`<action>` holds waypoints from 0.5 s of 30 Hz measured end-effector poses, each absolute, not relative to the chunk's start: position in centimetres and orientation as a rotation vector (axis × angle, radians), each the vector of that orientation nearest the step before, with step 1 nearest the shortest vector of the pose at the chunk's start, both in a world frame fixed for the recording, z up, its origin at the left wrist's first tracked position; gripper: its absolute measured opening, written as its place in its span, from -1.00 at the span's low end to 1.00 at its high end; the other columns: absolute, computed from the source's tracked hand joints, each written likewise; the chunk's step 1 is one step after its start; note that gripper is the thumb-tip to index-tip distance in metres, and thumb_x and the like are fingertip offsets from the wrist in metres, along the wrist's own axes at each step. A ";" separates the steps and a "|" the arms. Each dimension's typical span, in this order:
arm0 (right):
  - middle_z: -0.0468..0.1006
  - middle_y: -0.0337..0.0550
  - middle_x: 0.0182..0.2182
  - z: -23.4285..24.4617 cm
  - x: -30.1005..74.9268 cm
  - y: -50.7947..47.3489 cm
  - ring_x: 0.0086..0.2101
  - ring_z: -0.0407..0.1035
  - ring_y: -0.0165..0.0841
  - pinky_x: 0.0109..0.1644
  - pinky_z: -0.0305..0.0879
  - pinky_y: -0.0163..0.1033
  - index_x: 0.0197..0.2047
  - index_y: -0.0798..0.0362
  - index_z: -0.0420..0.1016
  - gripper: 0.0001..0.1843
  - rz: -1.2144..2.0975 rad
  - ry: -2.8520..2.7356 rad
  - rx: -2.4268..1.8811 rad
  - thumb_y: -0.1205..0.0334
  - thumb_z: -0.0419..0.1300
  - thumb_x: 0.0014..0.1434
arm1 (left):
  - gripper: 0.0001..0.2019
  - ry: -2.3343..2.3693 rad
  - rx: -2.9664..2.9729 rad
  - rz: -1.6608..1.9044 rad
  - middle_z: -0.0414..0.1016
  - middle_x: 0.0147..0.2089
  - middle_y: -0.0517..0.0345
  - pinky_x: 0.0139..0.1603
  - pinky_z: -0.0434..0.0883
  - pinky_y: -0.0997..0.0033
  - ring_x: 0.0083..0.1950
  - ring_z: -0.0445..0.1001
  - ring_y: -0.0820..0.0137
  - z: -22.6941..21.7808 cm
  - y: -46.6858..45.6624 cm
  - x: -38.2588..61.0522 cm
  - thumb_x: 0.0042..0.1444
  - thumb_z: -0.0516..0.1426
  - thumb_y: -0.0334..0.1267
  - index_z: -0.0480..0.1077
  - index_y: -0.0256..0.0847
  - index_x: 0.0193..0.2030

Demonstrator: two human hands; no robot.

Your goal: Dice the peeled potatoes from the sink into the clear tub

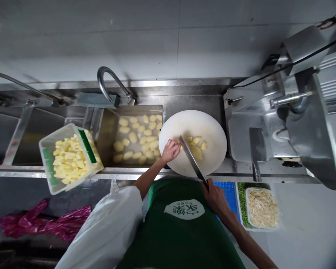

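Green apron (182,243) is filling the space nearest the camera, with a white sleeve (106,228) spreading on its left. Farthest left, a pink bag (44,222) is lying crumpled below counter level, and a tub (98,164) of cut chunks (70,157) is overhanging the counter's front edge. Next along, peeled potatoes (149,140) are sitting in a water-filled sink (105,138). Over the board (176,123), the left hand (171,150) is resting at the left edge, its fingers bunching together, seemingly on a potato (178,142) (it is mostly hiding, so its long axis is not showing). That potato is lying at the left fingertips, between them and the knife (192,161), so the left hand is sitting nearer to it. From the right hand (212,192), whose fingers are wrapping the handle, the blade is slanting away and leftward, its tip ending just beside those fingertips. Loose pieces (197,151) are lying right of the blade. Beyond, a cleaver (257,138) is lying across the slicer (292,116), and a crate (240,210) is holding greens and pale shreds (261,207).
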State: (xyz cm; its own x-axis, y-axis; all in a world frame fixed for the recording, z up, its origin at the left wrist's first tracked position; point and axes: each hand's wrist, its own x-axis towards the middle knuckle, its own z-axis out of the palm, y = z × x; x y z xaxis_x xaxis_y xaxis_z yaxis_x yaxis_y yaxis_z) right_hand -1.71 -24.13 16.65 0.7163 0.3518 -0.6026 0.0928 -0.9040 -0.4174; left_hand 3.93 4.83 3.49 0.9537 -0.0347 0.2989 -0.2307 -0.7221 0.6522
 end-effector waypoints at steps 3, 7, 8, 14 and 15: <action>0.56 -0.10 -0.41 16.6 -2.2 -23.6 -0.41 0.46 -0.25 -0.40 0.02 -0.28 -0.16 0.01 0.25 -0.78 1.019 -0.296 -2.515 0.09 -0.09 0.41 | -0.79 -0.204 2.355 0.335 0.37 -0.16 -0.04 -0.01 0.38 0.10 -0.07 0.31 0.21 3.5 5.0 4.3 0.33 0.02 -0.25 0.47 -0.17 -0.07; 0.56 -0.08 -0.40 16.4 -2.0 -22.9 -0.38 0.47 -0.25 -0.38 0.05 -0.29 -0.15 0.02 0.26 -0.80 1.028 -0.245 -2.489 0.10 -0.07 0.42 | -0.80 -0.206 2.363 0.361 0.35 -0.18 -0.03 -0.01 0.38 0.13 -0.09 0.32 0.23 3.7 5.1 4.6 0.33 0.01 -0.27 0.45 -0.17 -0.10; 0.56 -0.07 -0.40 16.4 -1.9 -22.7 -0.38 0.47 -0.26 -0.38 0.05 -0.29 -0.14 0.02 0.26 -0.80 1.031 -0.241 -2.490 0.10 -0.07 0.43 | -0.81 -0.212 2.364 0.367 0.35 -0.18 -0.03 -0.01 0.38 0.14 -0.10 0.33 0.24 3.8 5.1 4.6 0.33 0.01 -0.27 0.45 -0.18 -0.11; 0.57 -0.06 -0.38 16.5 -0.8 -21.0 -0.35 0.49 -0.26 -0.36 0.04 -0.29 -0.17 0.03 0.26 -0.78 1.078 -0.249 -2.526 0.10 -0.07 0.44 | -0.81 -0.186 2.311 0.395 0.36 -0.17 -0.04 -0.02 0.40 0.16 -0.09 0.33 0.25 4.5 5.2 4.7 0.34 0.00 -0.26 0.43 -0.19 -0.11; 0.57 -0.06 -0.37 16.4 -0.5 -20.6 -0.35 0.49 -0.26 -0.36 0.04 -0.29 -0.18 0.03 0.25 -0.77 1.084 -0.256 -2.535 0.10 -0.07 0.45 | -0.81 -0.183 2.307 0.388 0.36 -0.16 -0.04 -0.02 0.41 0.16 -0.08 0.33 0.25 4.5 5.3 4.7 0.34 0.00 -0.26 0.43 -0.18 -0.11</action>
State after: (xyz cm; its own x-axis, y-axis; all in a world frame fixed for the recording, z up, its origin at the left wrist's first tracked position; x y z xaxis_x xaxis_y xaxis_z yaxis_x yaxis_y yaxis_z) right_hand -0.54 -20.55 16.37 0.6872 0.3062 -0.6588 0.0212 -0.9149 -0.4032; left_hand 4.69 5.26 4.50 0.9431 -0.0126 0.3323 -0.2488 -0.6899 0.6799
